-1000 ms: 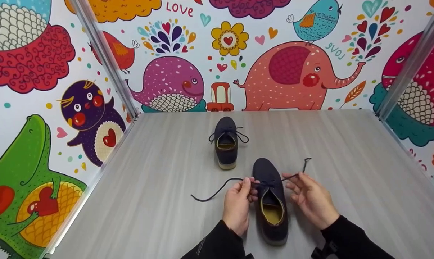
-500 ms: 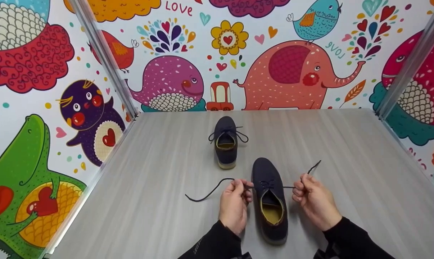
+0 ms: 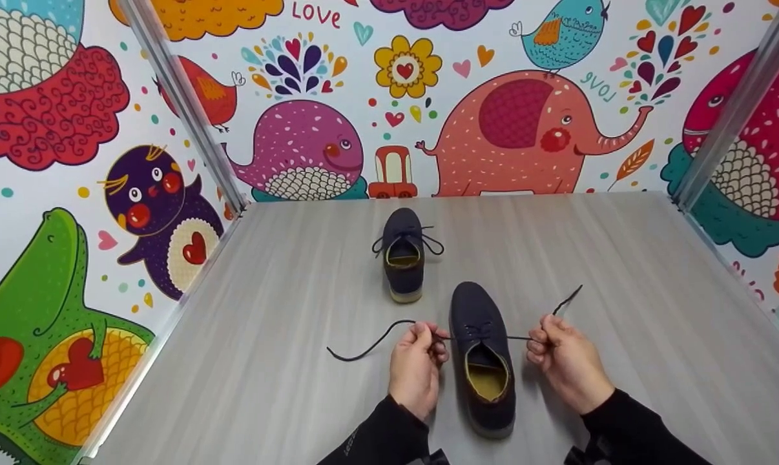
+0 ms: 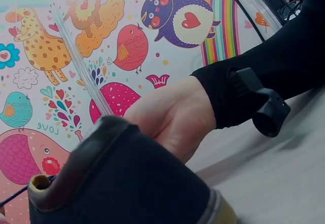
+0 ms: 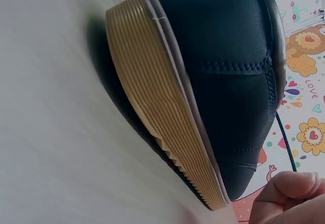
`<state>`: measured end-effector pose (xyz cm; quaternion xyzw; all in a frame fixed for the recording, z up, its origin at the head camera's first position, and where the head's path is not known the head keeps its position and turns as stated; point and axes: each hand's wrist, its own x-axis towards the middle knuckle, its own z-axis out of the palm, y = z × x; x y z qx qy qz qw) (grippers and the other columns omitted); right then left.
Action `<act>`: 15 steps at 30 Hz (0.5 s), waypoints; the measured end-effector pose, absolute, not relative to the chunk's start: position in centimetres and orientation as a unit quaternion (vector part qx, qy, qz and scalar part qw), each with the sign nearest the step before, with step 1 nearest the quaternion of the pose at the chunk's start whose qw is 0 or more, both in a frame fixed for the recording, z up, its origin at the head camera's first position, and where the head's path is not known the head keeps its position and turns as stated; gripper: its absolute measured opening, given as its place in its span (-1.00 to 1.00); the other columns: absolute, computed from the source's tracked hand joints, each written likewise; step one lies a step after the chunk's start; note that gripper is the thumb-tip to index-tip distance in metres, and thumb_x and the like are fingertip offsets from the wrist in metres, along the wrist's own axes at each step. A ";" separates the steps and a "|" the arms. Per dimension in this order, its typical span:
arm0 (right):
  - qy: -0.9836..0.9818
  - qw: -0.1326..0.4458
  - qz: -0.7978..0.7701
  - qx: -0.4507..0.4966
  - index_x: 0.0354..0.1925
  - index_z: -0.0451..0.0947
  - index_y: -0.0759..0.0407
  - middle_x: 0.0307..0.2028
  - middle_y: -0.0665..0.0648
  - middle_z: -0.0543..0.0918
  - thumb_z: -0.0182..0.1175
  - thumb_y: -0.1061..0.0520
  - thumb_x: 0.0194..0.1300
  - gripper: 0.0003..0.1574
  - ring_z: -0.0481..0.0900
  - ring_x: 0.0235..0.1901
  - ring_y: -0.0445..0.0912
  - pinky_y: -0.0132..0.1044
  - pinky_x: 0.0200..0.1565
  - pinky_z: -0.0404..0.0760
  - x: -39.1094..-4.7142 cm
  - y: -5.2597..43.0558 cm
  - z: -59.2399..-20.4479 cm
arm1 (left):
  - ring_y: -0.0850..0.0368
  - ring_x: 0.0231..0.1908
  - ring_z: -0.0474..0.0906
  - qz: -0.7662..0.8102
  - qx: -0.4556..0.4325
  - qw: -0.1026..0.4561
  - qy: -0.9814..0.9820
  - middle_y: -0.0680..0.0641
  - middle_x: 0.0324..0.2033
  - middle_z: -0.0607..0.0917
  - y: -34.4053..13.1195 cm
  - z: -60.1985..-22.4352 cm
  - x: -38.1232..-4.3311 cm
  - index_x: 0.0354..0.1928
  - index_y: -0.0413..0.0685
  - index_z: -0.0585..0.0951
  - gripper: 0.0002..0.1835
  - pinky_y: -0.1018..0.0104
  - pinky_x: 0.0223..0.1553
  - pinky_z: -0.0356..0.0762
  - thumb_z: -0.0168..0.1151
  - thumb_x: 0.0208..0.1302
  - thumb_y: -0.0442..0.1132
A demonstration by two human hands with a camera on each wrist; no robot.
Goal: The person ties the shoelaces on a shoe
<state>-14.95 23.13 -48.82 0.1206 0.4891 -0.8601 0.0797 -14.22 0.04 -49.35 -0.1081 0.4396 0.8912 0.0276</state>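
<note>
Between the two hands a dark navy shoe (image 3: 483, 381) stands on its sole, toe pointing away, with a tan lining. Its lace (image 3: 517, 337) is stretched out sideways to both sides. My left hand (image 3: 416, 371) pinches the lace close to the shoe's left side; the loose end (image 3: 363, 354) curves off to the left on the surface. On the right, my right hand (image 3: 567, 361) grips the other lace end, whose tip (image 3: 569, 298) sticks up past the fingers. In the right wrist view the shoe's ribbed tan sole (image 5: 152, 97) shows, with the right hand (image 5: 289, 198) at the lower corner.
A second navy shoe (image 3: 404, 255), its lace tied in a bow, stands farther back and slightly left. The grey wood-look surface (image 3: 286, 271) ends at walls (image 3: 402, 123) printed with cartoon animals, joined by metal corner posts (image 3: 186, 110).
The right hand has moved right and its fingers have closed on the lace. The left hand has shifted slightly left. The lace across the shoe now runs straight.
</note>
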 end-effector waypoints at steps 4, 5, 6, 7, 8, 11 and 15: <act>0.494 0.080 -0.858 0.116 -0.26 0.14 -0.01 -0.47 -0.05 0.29 -0.27 0.07 0.79 -0.68 0.25 -0.48 -0.20 -0.38 -0.39 0.28 -15.0 23.1 -49.0 | 0.27 -0.43 0.41 0.890 -0.107 0.027 0.443 0.02 -0.39 0.64 0.0 -49.5 -14.4 -0.30 -0.03 0.51 -0.68 0.45 -0.37 0.36 -0.10 0.74 -0.25; 0.494 0.080 -0.858 0.116 -0.26 0.15 0.00 -0.48 -0.05 0.29 -0.26 0.08 0.79 -0.68 0.25 -0.48 -0.20 -0.38 -0.40 0.28 -15.0 23.0 -49.0 | 0.26 -0.43 0.42 0.889 -0.106 0.026 0.444 0.02 -0.38 0.64 0.0 -49.5 -14.4 -0.30 -0.03 0.51 -0.68 0.45 -0.36 0.36 -0.11 0.74 -0.25; 0.495 0.079 -0.857 0.117 -0.26 0.15 0.00 -0.48 -0.05 0.29 -0.26 0.09 0.79 -0.68 0.24 -0.49 -0.20 -0.38 -0.40 0.28 -15.0 23.0 -49.0 | 0.26 -0.42 0.42 0.889 -0.105 0.026 0.445 0.02 -0.38 0.64 0.0 -49.5 -14.4 -0.30 -0.03 0.51 -0.68 0.45 -0.36 0.36 -0.11 0.74 -0.25; 0.497 0.080 -0.856 0.118 -0.26 0.15 0.00 -0.48 -0.05 0.29 -0.26 0.09 0.79 -0.68 0.24 -0.49 -0.20 -0.38 -0.41 0.28 -15.0 23.0 -49.1 | 0.26 -0.42 0.42 0.888 -0.105 0.025 0.446 0.02 -0.38 0.64 0.0 -49.6 -14.5 -0.30 -0.04 0.51 -0.67 0.45 -0.36 0.36 -0.12 0.74 -0.26; 0.499 0.081 -0.855 0.118 -0.25 0.15 0.01 -0.47 -0.05 0.29 -0.26 0.10 0.79 -0.69 0.25 -0.49 -0.20 -0.38 -0.40 0.28 -15.1 23.0 -49.1 | 0.25 -0.42 0.42 0.888 -0.105 0.025 0.446 0.02 -0.39 0.64 0.0 -49.6 -14.5 -0.30 -0.04 0.51 -0.67 0.45 -0.36 0.36 -0.12 0.74 -0.26; 0.500 0.086 -0.853 0.124 -0.25 0.15 0.02 -0.46 -0.04 0.29 -0.26 0.12 0.79 -0.69 0.25 -0.48 -0.20 -0.37 -0.40 0.29 -15.1 23.1 -49.2 | 0.26 -0.43 0.42 0.887 -0.105 0.025 0.449 0.03 -0.40 0.65 -0.1 -49.7 -14.5 -0.30 -0.04 0.51 -0.67 0.45 -0.36 0.36 -0.12 0.74 -0.27; 0.513 0.093 -0.844 0.128 -0.26 0.17 0.05 -0.46 -0.04 0.30 -0.28 0.13 0.79 -0.68 0.26 -0.50 -0.20 -0.38 -0.42 0.31 -15.2 23.1 -49.4 | 0.28 -0.45 0.41 0.886 -0.108 0.023 0.450 0.04 -0.41 0.63 -0.1 -49.8 -14.6 -0.31 -0.04 0.51 -0.68 0.46 -0.38 0.37 -0.08 0.73 -0.27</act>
